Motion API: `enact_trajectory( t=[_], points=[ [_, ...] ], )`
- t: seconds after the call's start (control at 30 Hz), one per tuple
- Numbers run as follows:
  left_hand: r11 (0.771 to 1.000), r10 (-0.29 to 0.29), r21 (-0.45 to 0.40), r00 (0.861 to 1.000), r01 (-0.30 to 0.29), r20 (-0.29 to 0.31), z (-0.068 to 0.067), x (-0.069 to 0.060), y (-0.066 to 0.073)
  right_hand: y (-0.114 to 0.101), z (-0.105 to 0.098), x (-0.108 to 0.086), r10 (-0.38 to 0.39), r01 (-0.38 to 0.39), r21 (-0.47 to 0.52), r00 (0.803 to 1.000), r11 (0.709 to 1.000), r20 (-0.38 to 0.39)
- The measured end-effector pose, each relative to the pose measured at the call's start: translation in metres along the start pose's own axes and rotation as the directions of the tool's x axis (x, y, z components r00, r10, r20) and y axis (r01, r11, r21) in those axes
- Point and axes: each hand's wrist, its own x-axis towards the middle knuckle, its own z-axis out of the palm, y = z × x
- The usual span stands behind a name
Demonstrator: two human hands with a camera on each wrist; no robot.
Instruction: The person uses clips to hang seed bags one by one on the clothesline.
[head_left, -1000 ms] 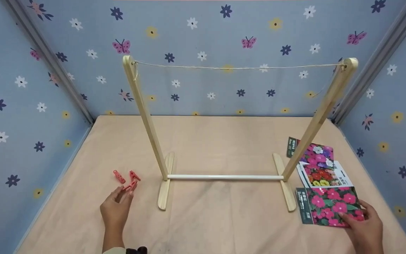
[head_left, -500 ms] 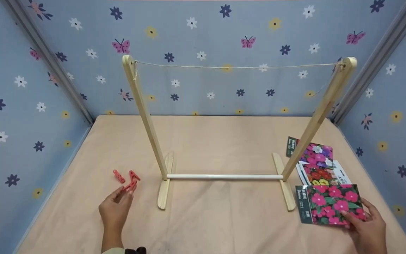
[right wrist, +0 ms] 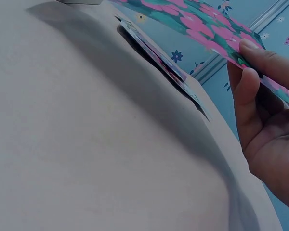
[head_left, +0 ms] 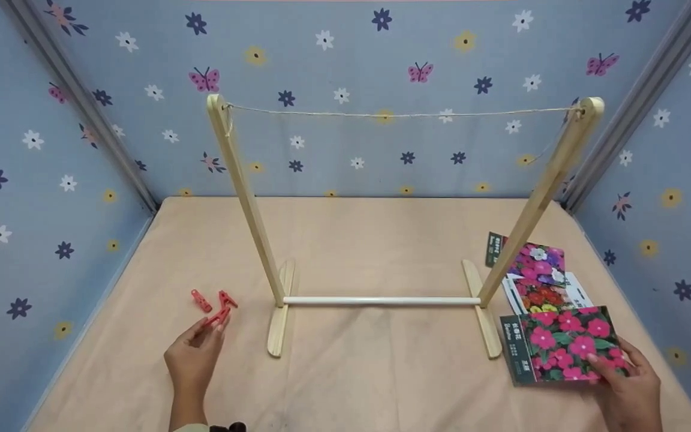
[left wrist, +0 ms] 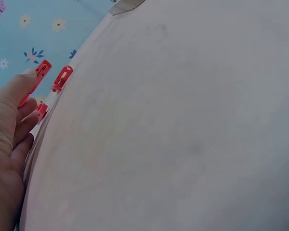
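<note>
The pink-flowered card (head_left: 567, 343), raised above the table (head_left: 375, 378) at the right, is pinched between thumb and fingers of the right hand (head_left: 632, 378), while the left hand (head_left: 194, 355) pinches a red clip (head_left: 219, 315).

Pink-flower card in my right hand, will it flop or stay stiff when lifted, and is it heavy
The card will probably be fairly stiff: pinched near one edge by the right hand, it shows no clear droop. Looking thin, it is likely light.
</note>
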Motion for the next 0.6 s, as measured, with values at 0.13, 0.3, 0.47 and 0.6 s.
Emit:
enact_trajectory(
  t=[0.13, 0.3, 0.47, 0.6],
  points=[
    [0.999, 0.026, -0.02, 1.0, -0.025, 0.012, 0.0, -0.001, 0.001, -0.004, 0.004, -0.005, -0.038, 0.039, -0.023, 0.998, 0.999, 0.041],
    [0.996, 0.059, -0.065, 0.997, -0.057, 0.04, 0.001, -0.004, 0.004, -0.011, 0.014, -0.013, -0.14, 0.143, -0.022, 0.983, 0.989, 0.121],
    [0.992, 0.011, -0.123, 0.994, 0.002, 0.106, 0.005, -0.007, 0.011, -0.017, 0.028, -0.02, -0.187, 0.193, -0.026, 0.972, 0.981, 0.14],
    [0.994, 0.024, -0.11, 0.99, -0.009, 0.137, 0.007, -0.009, 0.018, -0.022, 0.039, -0.026, -0.218, 0.213, 0.046, 0.957, 0.976, 0.193]
  ],
)
